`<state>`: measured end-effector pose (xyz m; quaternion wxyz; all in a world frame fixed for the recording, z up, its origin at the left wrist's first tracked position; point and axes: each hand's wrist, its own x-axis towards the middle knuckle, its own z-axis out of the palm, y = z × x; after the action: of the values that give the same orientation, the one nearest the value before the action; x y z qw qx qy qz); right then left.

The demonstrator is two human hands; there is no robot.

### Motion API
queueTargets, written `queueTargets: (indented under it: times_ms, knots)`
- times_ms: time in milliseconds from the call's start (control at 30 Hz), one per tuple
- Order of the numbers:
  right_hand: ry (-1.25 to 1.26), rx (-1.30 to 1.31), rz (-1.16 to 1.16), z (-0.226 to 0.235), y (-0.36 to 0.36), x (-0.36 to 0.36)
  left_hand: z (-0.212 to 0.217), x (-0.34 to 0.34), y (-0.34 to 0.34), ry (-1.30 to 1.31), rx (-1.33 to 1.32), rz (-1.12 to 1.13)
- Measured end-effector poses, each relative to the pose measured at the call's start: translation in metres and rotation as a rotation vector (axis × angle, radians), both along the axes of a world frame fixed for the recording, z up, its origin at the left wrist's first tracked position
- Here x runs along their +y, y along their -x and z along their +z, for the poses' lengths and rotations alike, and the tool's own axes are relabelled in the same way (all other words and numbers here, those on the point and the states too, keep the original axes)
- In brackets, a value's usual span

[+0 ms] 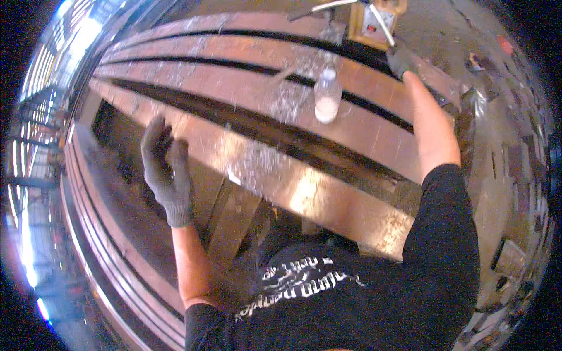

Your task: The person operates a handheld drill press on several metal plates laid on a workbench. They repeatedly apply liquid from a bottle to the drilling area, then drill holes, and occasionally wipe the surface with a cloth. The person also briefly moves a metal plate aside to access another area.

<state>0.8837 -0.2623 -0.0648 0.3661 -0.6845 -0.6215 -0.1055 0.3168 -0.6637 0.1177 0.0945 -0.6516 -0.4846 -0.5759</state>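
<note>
Long rusty steel beams (246, 93) run side by side across the frame from upper left to lower right, laid flat with dark gaps between — set out level, it seems, so their tops can be worked, and pale shavings dust them. A clear bottle (327, 96) with whitish liquid stands upright on one beam, above centre. At the top edge sits a yellow machine (374, 20). The right hand (400, 58), gloved, stretches far out to it, arm straight, fingers clenched on its handle (383, 23). The left hand (167, 169), gloved too, hovers at left centre over the nearest beam's edge — fingers released, spread, holding nothing.
</note>
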Motion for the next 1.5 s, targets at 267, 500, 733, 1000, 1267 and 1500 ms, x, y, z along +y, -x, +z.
queueTargets:
  times_ms: [267,500,733,1000,1267,1500]
  knots:
    - [0.124,0.185,-0.064,0.069,-0.007,-0.209,0.180,0.154,-0.232,-0.123,0.295,-0.399]
    - [0.031,-0.875,-0.290,0.231,-0.068,-0.316,0.311,0.265,-0.360,-0.682,0.650,-0.249]
    - [0.216,-0.538,-0.266,0.181,-0.015,-0.191,0.142,0.565,-0.345,-0.037,-0.185,-1.319]
    - [0.281,-0.498,-0.376,0.180,0.076,-0.164,0.195,0.597,-0.288,0.090,0.620,-0.611]
    - [0.413,-0.685,-0.424,0.206,0.044,-0.132,0.180,0.585,-0.250,-0.473,1.573,-0.612]
    - [0.274,-0.304,-0.442,0.282,0.029,-0.124,0.118,0.460,-0.228,0.106,1.188,-0.246]
